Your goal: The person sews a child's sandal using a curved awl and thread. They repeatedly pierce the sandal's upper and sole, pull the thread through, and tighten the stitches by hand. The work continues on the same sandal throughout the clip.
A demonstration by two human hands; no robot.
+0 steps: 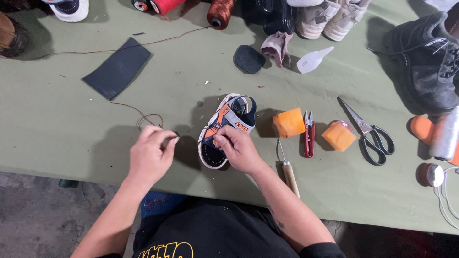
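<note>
L hand: your left hand [150, 155] sits near the table's [57, 119] front edge, left of centre, fingers pinched narrow on what looks like a needle w/ brown thread [143, 114] (too small to be sure which).
R hand: your right hand [237, 149] is closed on the sandal [228, 128], fingertips pressing its near side, wrist coming in over the front edge.
Sandal: small kid's one, navy/orange/white, tipped on its side abt mid-table, toe toward you, heel strap toward the far edge.
Thread: loops on the cloth just beyond your L hand, then runs off toward the far left.
Awl: wood-handled awl [288, 171] lies just right of your R wrist, handle at the front edge.
Right of sandal: orange block [289, 122], red snips [309, 134], 2nd orange block [339, 136], then scissors [370, 134], in a row toward the right edge (all apart from yr hands).
Far edge: red spool [165, 5] and brown spool [220, 12], white sneakers [330, 16], dark oval patch [248, 59], white nozzle [313, 59].
Far left: dark leather strip [118, 68], lying flat.
Right edge: black boot [425, 62] at the far corner; white spool [447, 134] below it.
</note>
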